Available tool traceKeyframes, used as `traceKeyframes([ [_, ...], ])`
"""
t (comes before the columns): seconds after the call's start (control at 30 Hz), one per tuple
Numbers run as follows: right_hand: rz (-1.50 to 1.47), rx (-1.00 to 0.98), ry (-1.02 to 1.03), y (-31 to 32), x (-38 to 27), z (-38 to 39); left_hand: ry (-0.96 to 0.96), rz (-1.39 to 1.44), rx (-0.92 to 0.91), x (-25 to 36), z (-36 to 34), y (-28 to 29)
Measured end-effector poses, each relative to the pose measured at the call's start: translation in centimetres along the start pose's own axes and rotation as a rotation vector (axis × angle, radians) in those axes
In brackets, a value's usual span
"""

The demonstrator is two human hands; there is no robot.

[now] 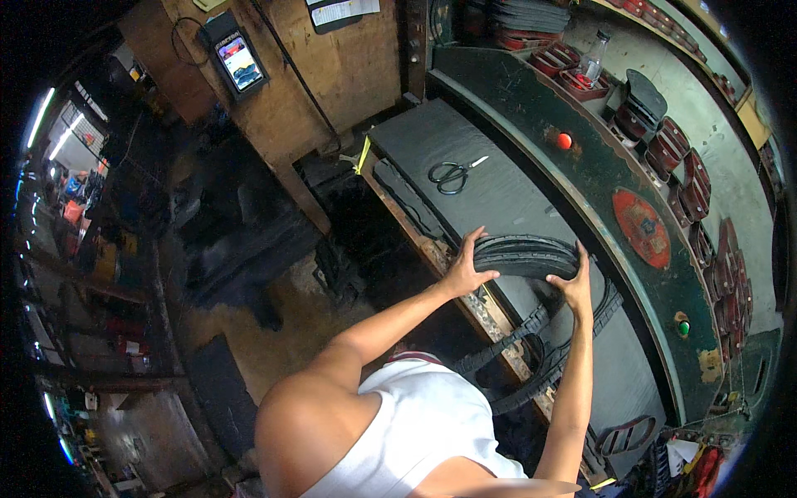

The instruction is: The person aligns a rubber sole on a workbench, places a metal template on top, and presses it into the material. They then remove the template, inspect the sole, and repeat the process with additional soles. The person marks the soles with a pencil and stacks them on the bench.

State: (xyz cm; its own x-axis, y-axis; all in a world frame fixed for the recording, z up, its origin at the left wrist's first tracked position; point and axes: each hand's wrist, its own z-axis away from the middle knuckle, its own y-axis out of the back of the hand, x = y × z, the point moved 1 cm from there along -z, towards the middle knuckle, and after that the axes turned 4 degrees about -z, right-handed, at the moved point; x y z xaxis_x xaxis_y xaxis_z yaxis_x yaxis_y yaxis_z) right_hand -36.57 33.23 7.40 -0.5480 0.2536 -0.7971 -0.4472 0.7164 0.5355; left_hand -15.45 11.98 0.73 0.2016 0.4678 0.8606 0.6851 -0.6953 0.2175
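Between my two hands is a stack of curved black rubber strips (528, 257), bowed over the dark bench surface (452, 137). My left hand (473, 266) grips the stack's left end, thumb on the near side and fingers on the far side. The right end is held by my right hand (575, 282) in the same way. Below them, more black rubber strips (531, 386) loop over the bench's near edge. Farther up the bench lies a pair of scissors (452, 177) with black handles.
A dark green machine beam (598, 178) runs along the bench's far side, carrying a red button (564, 141) and a green button (683, 328). Behind it, red-and-black cutting dies (668, 149) line a shelf. A phone (239, 62) hangs on the wooden panel (290, 108).
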Motion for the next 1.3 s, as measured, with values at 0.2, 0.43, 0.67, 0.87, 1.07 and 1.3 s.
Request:
traceKeyframes([
  [0.2,0.041,0.020,-0.097,-0.4,1.3,-0.9,0.001,-0.178,-0.090,-0.2,-1.7,1.0],
  [0.43,0.110,0.088,-0.029,-0.7,1.3,-0.2,0.172,-0.217,-0.355,0.7,-2.9,2.6],
  [0.67,0.178,0.320,0.044,0.0,-1.8,4.0,0.264,-0.261,-0.225,2.8,-4.2,2.2],
  [0.87,-0.443,0.602,-0.363,3.7,-1.0,22.5,0.678,0.485,-0.017,7.6,-3.0,3.6],
  [1.07,-0.414,0.840,-0.617,2.4,-1.2,39.3,0.608,0.755,-0.130,16.8,-8.4,1.2],
  [1.3,-0.406,0.989,-0.542,2.5,-0.8,37.5,0.227,1.202,-0.353,26.2,-24.8,-14.8],
])
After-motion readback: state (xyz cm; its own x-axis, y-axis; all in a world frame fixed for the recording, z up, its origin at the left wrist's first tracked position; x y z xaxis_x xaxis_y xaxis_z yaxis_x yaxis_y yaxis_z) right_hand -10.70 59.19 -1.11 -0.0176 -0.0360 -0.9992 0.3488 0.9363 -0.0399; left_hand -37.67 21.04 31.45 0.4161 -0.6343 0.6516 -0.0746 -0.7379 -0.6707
